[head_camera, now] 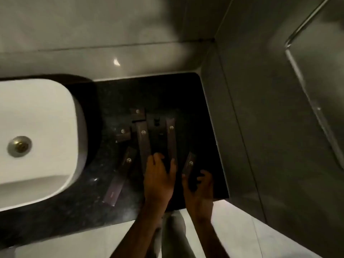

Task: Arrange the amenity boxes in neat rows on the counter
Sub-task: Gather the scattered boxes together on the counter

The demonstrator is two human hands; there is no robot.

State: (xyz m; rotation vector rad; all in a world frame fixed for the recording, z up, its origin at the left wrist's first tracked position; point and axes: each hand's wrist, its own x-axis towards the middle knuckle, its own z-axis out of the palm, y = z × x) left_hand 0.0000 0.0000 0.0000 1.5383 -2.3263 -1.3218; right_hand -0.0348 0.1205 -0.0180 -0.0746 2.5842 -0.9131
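Observation:
Several dark amenity boxes with small round logos lie on the black counter [121,90]. Two small ones, a far box [137,113] and a left box [122,134], sit beside a long upright box [143,142]. Another long box [170,138] lies parallel to its right, and a slanted long box [121,175] lies nearest the basin. My left hand [158,179] rests over the near ends of the two parallel long boxes, fingers curled at them. My right hand [199,187] grips the near end of a tilted box [189,163].
A white basin [37,146] with a metal drain fills the left. Tiled walls close the counter at the back and right, with a glass panel [316,81] at far right. The counter's front edge runs near my wrists, pale floor below.

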